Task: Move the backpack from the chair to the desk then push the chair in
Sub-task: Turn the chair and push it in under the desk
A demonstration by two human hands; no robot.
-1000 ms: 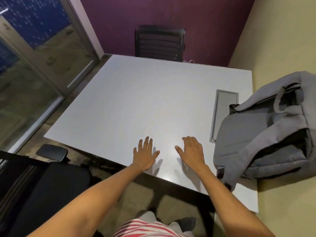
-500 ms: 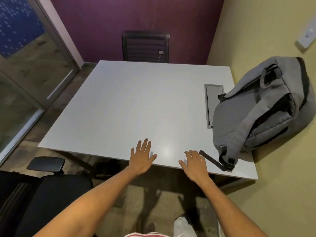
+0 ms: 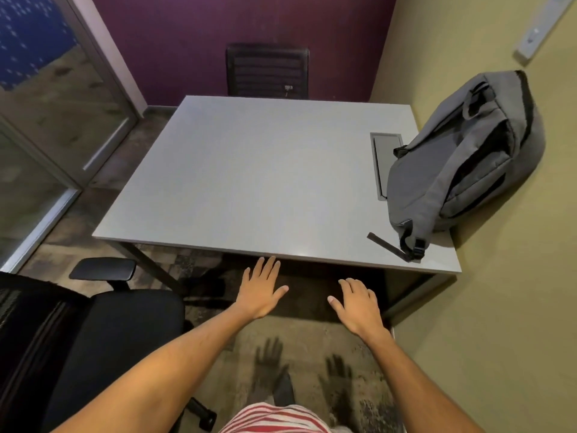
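A grey backpack (image 3: 462, 164) lies on the right side of the white desk (image 3: 249, 176), leaning against the yellow wall, with a strap end trailing toward the near edge. A black office chair (image 3: 103, 345) stands at the lower left, out from the desk, its armrest (image 3: 103, 268) near the desk's near-left corner. My left hand (image 3: 260, 289) and my right hand (image 3: 356, 303) hover flat with fingers apart in front of the desk's near edge, above the floor. Neither holds anything.
A second black chair (image 3: 268, 71) is tucked in at the desk's far side against the purple wall. A cable tray slot (image 3: 382, 160) is set in the desktop beside the backpack. A glass partition (image 3: 46, 120) runs along the left. The yellow wall (image 3: 499, 307) closes the right side.
Both hands have come off the desktop and drawn back past its near edge. The view has backed away, so the desk and backpack look farther off.
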